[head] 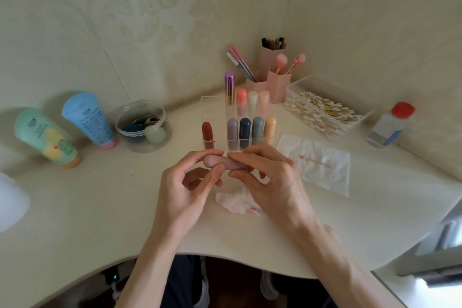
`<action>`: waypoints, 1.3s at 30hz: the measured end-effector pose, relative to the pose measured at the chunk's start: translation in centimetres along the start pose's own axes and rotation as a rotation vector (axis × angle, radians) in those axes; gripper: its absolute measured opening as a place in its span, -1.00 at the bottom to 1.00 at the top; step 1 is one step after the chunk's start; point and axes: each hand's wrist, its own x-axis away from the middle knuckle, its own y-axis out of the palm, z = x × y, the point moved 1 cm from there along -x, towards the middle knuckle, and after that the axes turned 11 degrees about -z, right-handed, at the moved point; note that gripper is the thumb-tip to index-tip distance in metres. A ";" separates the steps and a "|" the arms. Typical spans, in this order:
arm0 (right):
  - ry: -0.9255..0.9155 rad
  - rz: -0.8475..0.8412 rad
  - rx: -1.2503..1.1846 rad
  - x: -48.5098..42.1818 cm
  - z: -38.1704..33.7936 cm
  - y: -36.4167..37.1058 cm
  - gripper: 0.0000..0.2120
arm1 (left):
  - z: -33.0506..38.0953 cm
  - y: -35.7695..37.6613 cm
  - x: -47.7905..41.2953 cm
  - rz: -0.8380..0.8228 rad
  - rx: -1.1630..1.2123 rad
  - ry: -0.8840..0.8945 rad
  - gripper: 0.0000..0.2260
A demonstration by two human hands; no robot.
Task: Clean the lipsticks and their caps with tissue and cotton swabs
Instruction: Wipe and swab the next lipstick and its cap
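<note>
A clear rack [212, 107] on the desk [100, 207] holds capped lipsticks [250, 130] upright in two rows. A tray [295, 90] is full of cotton swabs [322, 112], and a round tub [119, 125] holds sponges [155, 134]. Just before the rack, both hands hold a mauve lipstick [217, 161] level. The left hand [185, 190] pinches one end in its fingers [212, 153], and the right hand [270, 177] curls round the other. A crumpled tissue [235, 202] lies beneath.

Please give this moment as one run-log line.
left hand: pinches pink lipstick | right hand: pinches same lipstick | crumpled tissue: on desk below hands | red-tipped swab: on flat tissue
</note>
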 end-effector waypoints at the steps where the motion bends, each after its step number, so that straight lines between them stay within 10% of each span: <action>1: -0.003 0.000 0.001 0.1 0.0 0.0 -0.72 | -0.1 0.0 -0.1 -0.004 -0.017 0.003 -0.83; 18: 0.182 -0.035 0.083 0.0 -0.2 -0.8 -0.69 | 2.7 -1.2 -3.2 0.207 -0.337 0.190 -0.80; 39: 0.199 -0.076 0.137 0.0 0.3 -0.3 -0.70 | -0.7 -1.4 -6.9 0.090 -0.827 0.244 -0.53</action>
